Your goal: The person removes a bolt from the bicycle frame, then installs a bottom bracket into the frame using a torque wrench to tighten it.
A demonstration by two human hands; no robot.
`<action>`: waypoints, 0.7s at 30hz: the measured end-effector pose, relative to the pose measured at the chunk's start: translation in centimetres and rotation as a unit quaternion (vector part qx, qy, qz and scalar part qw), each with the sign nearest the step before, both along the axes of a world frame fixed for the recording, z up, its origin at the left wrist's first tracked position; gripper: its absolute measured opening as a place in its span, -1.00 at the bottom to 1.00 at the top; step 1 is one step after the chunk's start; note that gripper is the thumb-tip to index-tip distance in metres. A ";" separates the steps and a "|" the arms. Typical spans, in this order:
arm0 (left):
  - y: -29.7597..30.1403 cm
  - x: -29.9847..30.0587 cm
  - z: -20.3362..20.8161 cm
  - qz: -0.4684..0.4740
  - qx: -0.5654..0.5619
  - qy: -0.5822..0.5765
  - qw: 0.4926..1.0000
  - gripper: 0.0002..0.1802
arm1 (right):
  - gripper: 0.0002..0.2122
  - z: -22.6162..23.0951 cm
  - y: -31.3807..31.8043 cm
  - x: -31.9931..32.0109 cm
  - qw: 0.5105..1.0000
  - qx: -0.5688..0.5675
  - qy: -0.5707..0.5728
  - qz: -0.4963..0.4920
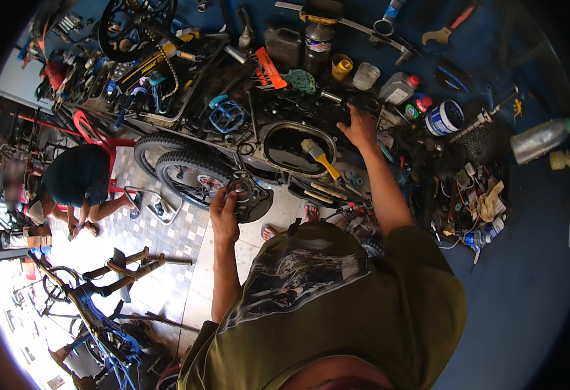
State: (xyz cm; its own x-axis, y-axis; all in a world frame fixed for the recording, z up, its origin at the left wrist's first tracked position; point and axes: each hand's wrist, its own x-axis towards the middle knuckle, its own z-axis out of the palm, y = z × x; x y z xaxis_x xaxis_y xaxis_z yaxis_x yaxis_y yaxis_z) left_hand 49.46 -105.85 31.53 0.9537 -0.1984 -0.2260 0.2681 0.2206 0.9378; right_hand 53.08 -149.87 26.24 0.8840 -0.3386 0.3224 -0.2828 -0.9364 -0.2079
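Note:
My left hand (pixel 224 209) grips the edge of a dark, roughly round metal part (pixel 253 203) with a ring-shaped opening, held in front of the workbench. Over the dark clutter on the bench, my right hand (pixel 360 130) reaches forward with thumb and fingers apart. Small black parts (pixel 365 99) lie by its fingertips; I cannot tell whether they touch. Between the hands sits an oval metal pan (pixel 266 140) with dark liquid in it. A paintbrush (pixel 324 161) with a yellow handle leans across its rim, bristles toward the liquid.
A blue pedal (pixel 228 117), an orange strip (pixel 270 67) and cups lie along the bench. Bottles and a white tub (pixel 444 118) stand at the right. Bicycle wheels (pixel 190 170) lean below the bench. At left, a person (pixel 77 179) crouches near a red chair (pixel 96 130); a blue bike frame (pixel 96 312) stands lower left.

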 end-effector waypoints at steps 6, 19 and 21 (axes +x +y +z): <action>0.6 -0.4 -0.3 0.011 0.002 0.011 1.000 -0.74 | -0.20 5.3 5.1 4.7 0.956 0.215 0.197 0.033; 0.6 -0.8 0.4 0.030 0.008 -0.004 0.999 -0.74 | -0.54 3.6 4.1 7.4 0.819 0.564 0.007 0.105; 1.6 -1.0 -0.1 0.044 0.003 0.007 0.999 -0.73 | -0.60 8.5 6.5 5.4 0.675 0.705 -0.062 0.207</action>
